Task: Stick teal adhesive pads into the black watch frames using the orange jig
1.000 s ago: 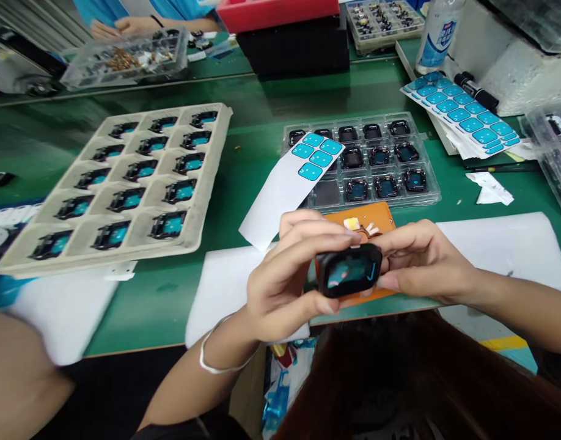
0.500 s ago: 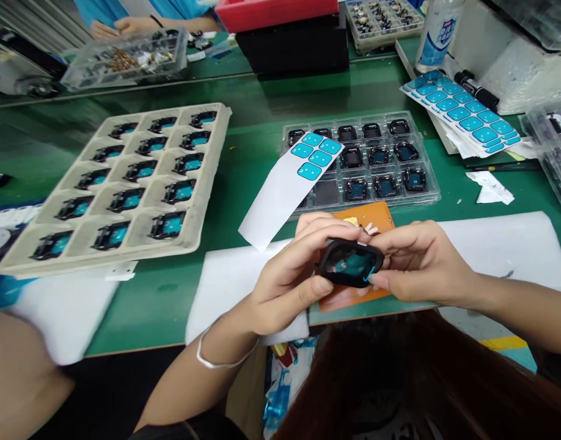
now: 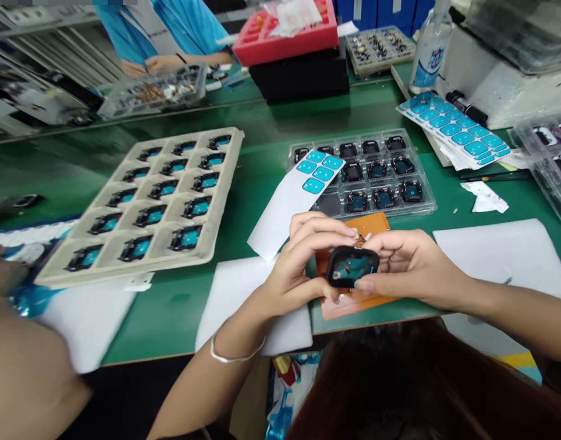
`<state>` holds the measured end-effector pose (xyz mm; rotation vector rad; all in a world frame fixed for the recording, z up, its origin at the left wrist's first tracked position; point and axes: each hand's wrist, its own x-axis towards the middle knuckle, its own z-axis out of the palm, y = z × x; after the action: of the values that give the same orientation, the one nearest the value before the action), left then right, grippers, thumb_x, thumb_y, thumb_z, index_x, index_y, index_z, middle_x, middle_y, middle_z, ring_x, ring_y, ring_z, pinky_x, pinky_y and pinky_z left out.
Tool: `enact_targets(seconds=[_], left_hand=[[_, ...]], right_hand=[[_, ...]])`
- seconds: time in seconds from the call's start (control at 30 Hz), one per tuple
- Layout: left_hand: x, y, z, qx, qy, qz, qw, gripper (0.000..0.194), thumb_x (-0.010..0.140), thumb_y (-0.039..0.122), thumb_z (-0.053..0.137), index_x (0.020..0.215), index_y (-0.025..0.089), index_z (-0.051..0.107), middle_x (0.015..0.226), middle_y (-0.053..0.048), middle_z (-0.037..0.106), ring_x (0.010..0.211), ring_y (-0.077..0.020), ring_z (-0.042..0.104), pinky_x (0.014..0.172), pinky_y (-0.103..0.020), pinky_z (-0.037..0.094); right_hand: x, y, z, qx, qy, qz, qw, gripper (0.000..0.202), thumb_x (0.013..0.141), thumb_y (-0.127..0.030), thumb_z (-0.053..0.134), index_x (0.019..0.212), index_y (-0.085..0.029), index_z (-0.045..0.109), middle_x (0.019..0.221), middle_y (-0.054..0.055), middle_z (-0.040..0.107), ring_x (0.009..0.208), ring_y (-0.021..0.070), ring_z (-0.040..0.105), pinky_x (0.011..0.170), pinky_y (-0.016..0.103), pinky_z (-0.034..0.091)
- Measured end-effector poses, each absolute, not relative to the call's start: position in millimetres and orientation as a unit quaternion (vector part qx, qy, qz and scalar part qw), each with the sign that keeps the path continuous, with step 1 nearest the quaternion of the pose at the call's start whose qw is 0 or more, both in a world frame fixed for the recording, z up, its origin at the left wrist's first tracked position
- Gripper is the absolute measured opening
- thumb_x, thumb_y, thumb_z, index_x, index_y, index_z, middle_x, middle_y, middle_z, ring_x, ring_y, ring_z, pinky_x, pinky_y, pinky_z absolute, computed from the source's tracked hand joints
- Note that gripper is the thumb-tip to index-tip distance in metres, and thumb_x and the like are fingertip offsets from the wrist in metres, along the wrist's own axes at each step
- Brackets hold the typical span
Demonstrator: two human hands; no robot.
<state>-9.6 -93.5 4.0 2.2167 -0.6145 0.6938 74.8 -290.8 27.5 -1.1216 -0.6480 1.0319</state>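
Between my two hands is a black watch case [image 3: 352, 267] with a dark, glossy, greenish face tilted up. My left hand [image 3: 303, 260] grips its left side, thumb below and fingers over the top edge. On the other side my right hand [image 3: 413, 266] pinches the right edge, its thumb at the lower corner. Beneath the hands lies an orange plate [image 3: 342, 308], partly covered by them. Just beyond, a sheet of blue stickers [image 3: 280, 208] rests partly on a clear plastic tray [image 3: 429, 205] of black watch cases.
A cream tray [image 3: 211, 247] of cases with blue films stands at left. More blue stickers [image 3: 454, 125], a bottle [image 3: 429, 58] and a marker [image 3: 467, 109] are at right. Black and red boxes [image 3: 289, 46] stand behind. A co-worker [image 3: 165, 30] sits across; another person's arm [image 3: 28, 342] is at left.
The camera view has shifted, so the table appears lower and the trays moved. The watch case stays in both hands, with my right thumb now a little further left along its lower edge.
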Motion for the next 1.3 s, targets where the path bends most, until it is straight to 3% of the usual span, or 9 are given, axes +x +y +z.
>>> enact_targets(seconds=[0.2,0.33,0.4,0.53,0.67,0.83,1.03,1.2,1.3], left_hand=[[25.8,-69.7,-18.3,0.908,0.049,0.363,0.202,0.047,0.098,0.058,0.037,0.122,0.022,0.056,0.133,-0.013,0.06,0.126,-0.0293,0.052,0.106,-0.049,0.038],[50.8,-54.1,-28.4,0.948,0.2,0.221,0.11,0.075,0.09,0.061,0.05,0.143,0.01,0.039,0.154,-0.025,0.037,0.143,-0.0398,0.034,0.114,-0.059,0.029],[55.7,-47.2,-31.4,0.951,0.23,0.172,0.114,0.08,0.09,0.061,0.05,0.146,0.007,0.034,0.153,-0.027,0.037,0.141,-0.0414,0.036,0.111,-0.059,0.035],[57.0,-38.4,-33.5,0.941,0.244,0.17,0.161,0.064,0.094,0.056,0.043,0.14,0.011,0.045,0.145,-0.024,0.049,0.132,-0.0382,0.05,0.1,-0.051,0.047],[56.4,-36.3,-29.0,0.932,0.245,0.187,0.19,0.054,0.093,0.049,0.049,0.135,0.016,0.05,0.141,-0.019,0.056,0.127,-0.0354,0.055,0.097,-0.048,0.048],[50.0,-35.3,-18.1,0.922,0.242,0.227,0.198,0.049,0.091,0.037,0.053,0.136,0.018,0.05,0.142,-0.016,0.056,0.123,-0.0345,0.058,0.095,-0.047,0.048],[43.0,-40.8,-9.9,0.922,0.197,0.284,0.175,0.056,0.094,0.036,0.049,0.145,0.015,0.041,0.15,-0.017,0.046,0.134,-0.0331,0.05,0.101,-0.046,0.042],[40.4,-49.3,-14.2,0.93,0.117,0.299,0.181,0.055,0.096,0.04,0.045,0.146,0.018,0.042,0.149,-0.015,0.048,0.134,-0.0288,0.051,0.105,-0.045,0.038],[39.2,-51.0,-17.2,0.933,0.08,0.299,0.185,0.053,0.095,0.039,0.049,0.144,0.021,0.045,0.148,-0.014,0.05,0.134,-0.0288,0.051,0.112,-0.05,0.028]], right_hand=[[116.0,-282.9,15.0,-0.565,-0.251,0.307,0.723,0.038,0.071,-0.033,0.081,0.105,-0.018,0.071,0.079,0.001,0.073,0.072,0.014,0.068,0.075,0.031,0.055],[156.4,-279.4,-3.0,-0.682,-0.298,0.109,0.659,0.037,0.079,-0.038,0.071,0.11,-0.018,0.071,0.074,0.0,0.069,0.067,0.0136,0.062,0.068,0.03,0.051],[168.8,-278.1,-8.5,-0.728,-0.334,0.048,0.596,0.037,0.082,-0.041,0.066,0.109,-0.017,0.068,0.064,-0.003,0.064,0.059,0.0129,0.058,0.061,0.028,0.048],[176.7,-263.9,0.3,-0.765,-0.411,0.0,0.495,0.027,0.08,-0.037,0.072,0.096,-0.016,0.068,0.074,0.003,0.071,0.065,0.0162,0.064,0.064,0.029,0.05],[169.5,-230.1,18.6,-0.774,-0.526,-0.041,0.351,0.013,0.08,-0.022,0.075,0.092,-0.018,0.073,0.091,0.01,0.076,0.087,0.0224,0.069,0.081,0.035,0.053],[162.8,-199.1,20.7,-0.739,-0.64,-0.049,0.206,0.011,0.077,-0.018,0.08,0.087,-0.018,0.076,0.092,0.008,0.078,0.089,0.022,0.071,0.086,0.033,0.053],[167.7,-200.0,20.8,-0.721,-0.649,-0.133,0.204,0.018,0.093,-0.028,0.064,0.101,-0.016,0.074,0.105,0.014,0.075,0.099,0.025,0.068,0.093,0.041,0.052],[163.7,-202.0,24.6,-0.718,-0.643,-0.176,0.2,0.025,0.091,-0.028,0.064,0.114,-0.018,0.07,0.125,0.014,0.068,0.114,0.0308,0.057,0.101,0.049,0.046],[163.8,-203.1,26.2,-0.713,-0.651,-0.184,0.183,0.021,0.091,-0.02,0.061,0.11,-0.022,0.071,0.12,0.01,0.071,0.113,0.0315,0.056,0.097,0.05,0.046]])
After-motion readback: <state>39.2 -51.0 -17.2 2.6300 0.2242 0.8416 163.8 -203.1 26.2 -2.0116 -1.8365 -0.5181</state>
